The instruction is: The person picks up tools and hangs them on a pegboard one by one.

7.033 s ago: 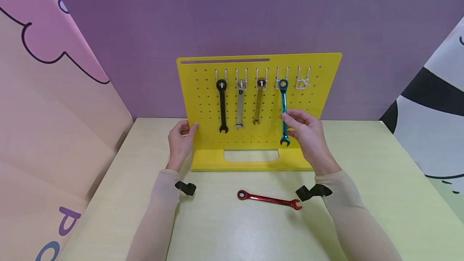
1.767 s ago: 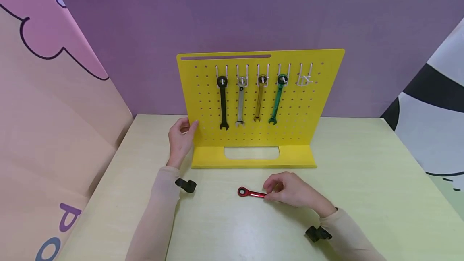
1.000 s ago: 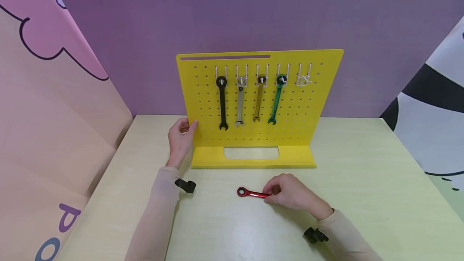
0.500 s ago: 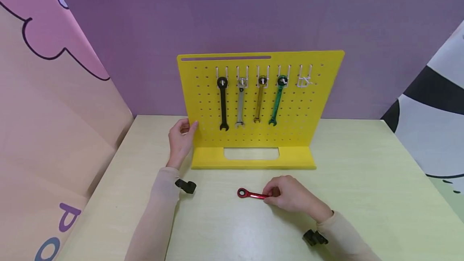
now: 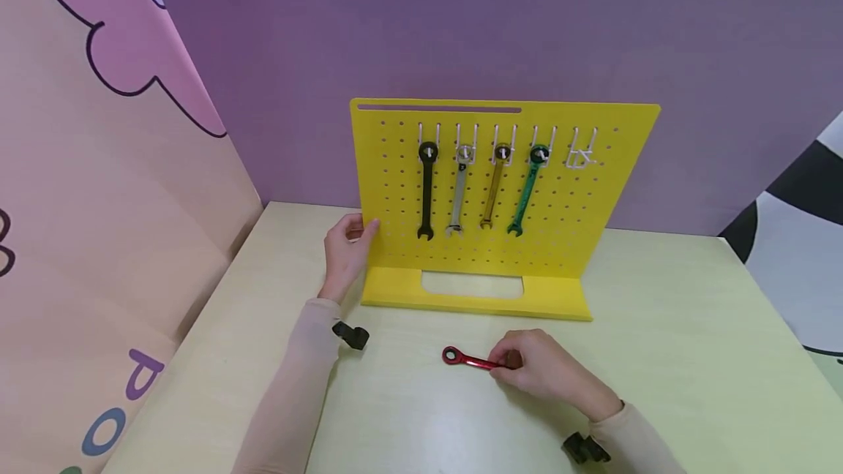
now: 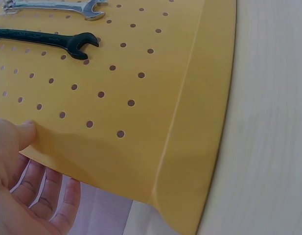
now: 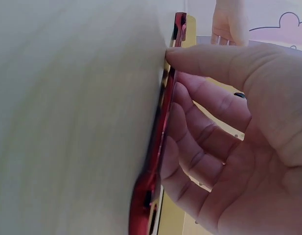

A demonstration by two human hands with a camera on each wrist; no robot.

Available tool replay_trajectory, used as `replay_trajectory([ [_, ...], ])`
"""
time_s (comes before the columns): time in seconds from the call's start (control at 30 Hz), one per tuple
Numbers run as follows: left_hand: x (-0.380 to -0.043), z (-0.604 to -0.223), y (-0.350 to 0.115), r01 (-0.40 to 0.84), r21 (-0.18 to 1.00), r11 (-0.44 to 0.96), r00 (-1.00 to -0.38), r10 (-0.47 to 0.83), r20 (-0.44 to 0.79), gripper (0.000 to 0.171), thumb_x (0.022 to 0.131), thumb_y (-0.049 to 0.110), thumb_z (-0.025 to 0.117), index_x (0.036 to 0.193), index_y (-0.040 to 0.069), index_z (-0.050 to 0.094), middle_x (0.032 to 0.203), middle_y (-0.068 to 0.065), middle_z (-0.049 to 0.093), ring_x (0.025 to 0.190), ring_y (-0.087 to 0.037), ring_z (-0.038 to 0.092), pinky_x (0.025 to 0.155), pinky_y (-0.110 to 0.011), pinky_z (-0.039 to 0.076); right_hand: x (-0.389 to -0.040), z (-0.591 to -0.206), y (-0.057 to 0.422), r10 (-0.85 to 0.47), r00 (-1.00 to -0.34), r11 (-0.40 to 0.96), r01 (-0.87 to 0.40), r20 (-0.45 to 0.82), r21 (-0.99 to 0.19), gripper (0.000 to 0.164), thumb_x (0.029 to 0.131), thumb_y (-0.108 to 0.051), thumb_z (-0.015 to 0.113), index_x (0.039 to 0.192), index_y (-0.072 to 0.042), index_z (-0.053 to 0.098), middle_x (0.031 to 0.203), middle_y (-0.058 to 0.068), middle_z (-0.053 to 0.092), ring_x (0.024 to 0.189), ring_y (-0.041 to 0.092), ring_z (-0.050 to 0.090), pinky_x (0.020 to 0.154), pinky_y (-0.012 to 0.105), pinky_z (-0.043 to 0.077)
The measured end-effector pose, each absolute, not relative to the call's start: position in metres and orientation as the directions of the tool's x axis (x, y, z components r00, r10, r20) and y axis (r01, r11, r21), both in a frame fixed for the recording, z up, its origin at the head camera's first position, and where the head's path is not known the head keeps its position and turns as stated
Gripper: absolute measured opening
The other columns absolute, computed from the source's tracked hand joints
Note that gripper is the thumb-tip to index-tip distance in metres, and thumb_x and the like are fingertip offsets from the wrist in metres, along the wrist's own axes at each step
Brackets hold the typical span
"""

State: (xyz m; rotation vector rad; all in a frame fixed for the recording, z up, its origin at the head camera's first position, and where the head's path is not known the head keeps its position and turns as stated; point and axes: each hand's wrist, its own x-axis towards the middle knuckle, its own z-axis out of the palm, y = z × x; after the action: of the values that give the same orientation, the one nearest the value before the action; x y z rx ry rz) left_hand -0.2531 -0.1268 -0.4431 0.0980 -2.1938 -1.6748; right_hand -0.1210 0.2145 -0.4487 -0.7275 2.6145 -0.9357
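My left hand [image 5: 345, 251] grips the left edge of a yellow pegboard [image 5: 593, 229]; in the left wrist view its thumb lies on the front face and its fingers are behind the edge. Down on the table in front of the board, my right hand [image 5: 543, 368] pinches a red combination wrench [image 5: 473, 362] by its shaft. The ring end points left, and the hand covers the open end in the head view. In the right wrist view the wrench [image 7: 160, 125] lies close along the tabletop, with thumb and fingers on either side.
From hooks on the board hang a black wrench [image 5: 426, 192], a silver wrench [image 5: 458, 200], a gold wrench [image 5: 494, 196] and a green wrench [image 5: 525, 196]. A white hook [image 5: 580, 159] at the right bears no wrench. Behind the table [image 5: 672, 328] stands a purple backdrop [image 5: 421, 28].
My right hand has let go of the green wrench, now hanging on its hook, and come down to take hold of the red wrench. My left hand stays on the board. The head view has turned slightly.
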Motion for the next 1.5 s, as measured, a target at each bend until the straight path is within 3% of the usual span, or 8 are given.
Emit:
replay_trajectory([
  [0.2, -0.2529, -0.4435, -0.1268, 0.159, 0.944, 0.289, -0.934, -0.266, 0.239, 0.03, 0.102, 0.028, 0.074, 0.119, 0.003, 0.073, 0.112, -0.017, 0.072, 0.106, -0.031, 0.066, 0.095, -0.043, 0.058, -0.1208, -0.4488, 0.2163, -0.549, -0.831, 0.651, -0.355, -0.093, -0.671, 0.008, 0.09, -0.013, 0.084, 0.092, -0.019, 0.08, 0.081, -0.013, 0.068, 0.07, -0.004, 0.056, 0.066, 0.02, 0.049],
  [0.73, -0.2497, -0.4495, -0.1285, 0.146, 0.943, 0.298, -0.93, -0.285, 0.234, 0.029, 0.101, 0.027, 0.076, 0.117, 0.004, 0.074, 0.109, -0.016, 0.073, 0.101, -0.03, 0.067, 0.084, -0.032, 0.053, -0.1204, -0.4563, 0.2186, -0.585, -0.808, 0.602, -0.373, -0.071, -0.706, 0.007, 0.09, -0.015, 0.085, 0.092, -0.019, 0.081, 0.083, -0.014, 0.07, 0.072, -0.004, 0.058, 0.066, 0.02, 0.051],
  [1.5, -0.2528, -0.4462, -0.1269, 0.17, 0.937, 0.304, -0.92, -0.293, 0.262, 0.03, 0.101, 0.025, 0.076, 0.118, 0.002, 0.074, 0.108, -0.018, 0.073, 0.1, -0.031, 0.067, 0.084, -0.028, 0.052, -0.1248, -0.4526, 0.2195, -0.519, -0.853, 0.61, -0.332, -0.047, -0.72, 0.009, 0.085, -0.017, 0.088, 0.089, -0.02, 0.08, 0.078, -0.012, 0.068, 0.07, -0.001, 0.056, 0.064, 0.02, 0.049],
])
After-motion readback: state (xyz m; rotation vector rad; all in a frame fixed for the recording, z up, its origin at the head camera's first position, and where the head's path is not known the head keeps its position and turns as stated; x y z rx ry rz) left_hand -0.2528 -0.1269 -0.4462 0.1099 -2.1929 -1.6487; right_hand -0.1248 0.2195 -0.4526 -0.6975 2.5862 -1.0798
